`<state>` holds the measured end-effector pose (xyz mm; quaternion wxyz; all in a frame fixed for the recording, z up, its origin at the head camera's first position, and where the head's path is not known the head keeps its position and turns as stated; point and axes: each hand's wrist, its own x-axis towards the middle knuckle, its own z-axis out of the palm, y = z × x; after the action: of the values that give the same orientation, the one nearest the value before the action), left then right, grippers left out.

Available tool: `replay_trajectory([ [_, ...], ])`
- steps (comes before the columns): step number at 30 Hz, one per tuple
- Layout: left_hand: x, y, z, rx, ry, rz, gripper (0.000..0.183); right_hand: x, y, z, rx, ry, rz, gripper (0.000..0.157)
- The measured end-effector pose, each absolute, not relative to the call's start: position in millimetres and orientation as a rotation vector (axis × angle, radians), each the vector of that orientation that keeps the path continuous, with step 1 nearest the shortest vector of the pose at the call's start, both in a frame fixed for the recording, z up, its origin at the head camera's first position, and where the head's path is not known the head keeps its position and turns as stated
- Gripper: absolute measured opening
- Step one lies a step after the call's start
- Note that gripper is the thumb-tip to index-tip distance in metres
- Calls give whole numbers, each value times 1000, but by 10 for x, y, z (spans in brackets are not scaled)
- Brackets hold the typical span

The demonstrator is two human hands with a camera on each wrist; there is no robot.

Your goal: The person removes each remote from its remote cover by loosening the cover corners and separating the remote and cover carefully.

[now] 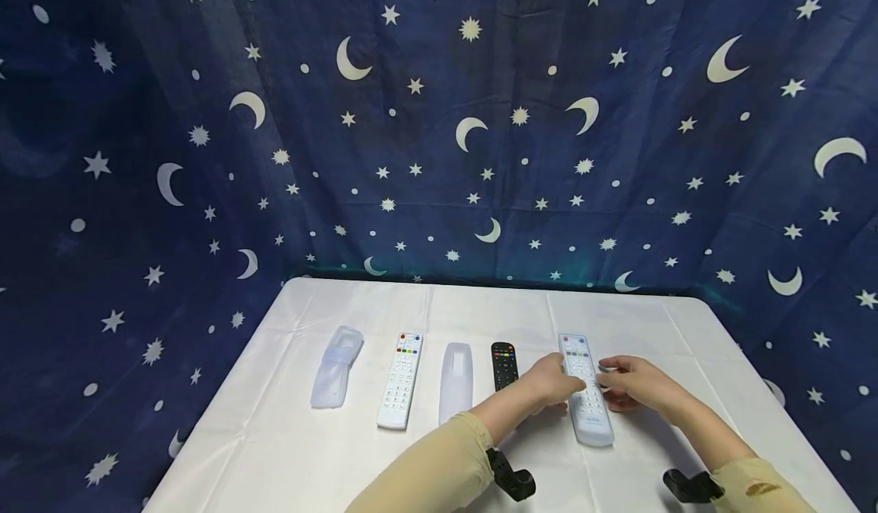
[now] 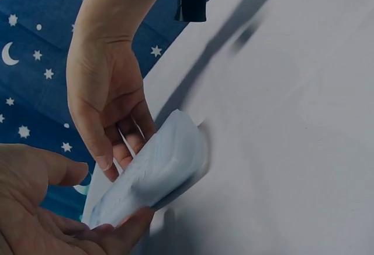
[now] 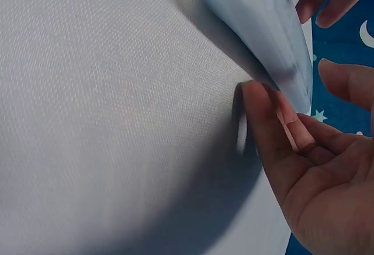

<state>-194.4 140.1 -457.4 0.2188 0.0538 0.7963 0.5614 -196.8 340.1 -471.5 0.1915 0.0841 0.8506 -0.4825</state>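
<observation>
A white remote control (image 1: 591,414) in a translucent sleeve lies on the table's right part, between the two hands. My left hand (image 1: 549,382) is at its left long side; in the left wrist view the left fingertips (image 2: 137,226) are at the sleeve's edge and the thumb is raised apart. On the other side, my right hand (image 1: 638,383) has its fingers loosely bent beside the remote. In the right wrist view those fingertips (image 3: 257,91) rest near the tablecloth, close to the sleeved remote (image 3: 263,27).
Left of the hands, a black remote (image 1: 504,362) is partly hidden by the left arm. Further left lie a translucent sleeve (image 1: 456,379), a white remote (image 1: 400,383) and a folded translucent sleeve (image 1: 336,368). A dark star-patterned curtain (image 1: 425,139) hangs behind the white table (image 1: 274,452).
</observation>
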Motion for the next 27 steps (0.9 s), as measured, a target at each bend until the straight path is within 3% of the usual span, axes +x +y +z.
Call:
replay_trajectory([
  [9, -2029, 1459, -4642, -20, 2117, 1620, 26, -1982, 3373, -4782, 311, 2338, -1432, 62],
  [18, -2060, 1515, -4682, -22, 2206, 1568, 8, -2010, 3368, -4859, 311, 2313, -1498, 62],
  [27, -2077, 1488, -4689, -13, 2169, 1702, 31, -1980, 3352, -4795, 281, 2265, -1612, 65],
])
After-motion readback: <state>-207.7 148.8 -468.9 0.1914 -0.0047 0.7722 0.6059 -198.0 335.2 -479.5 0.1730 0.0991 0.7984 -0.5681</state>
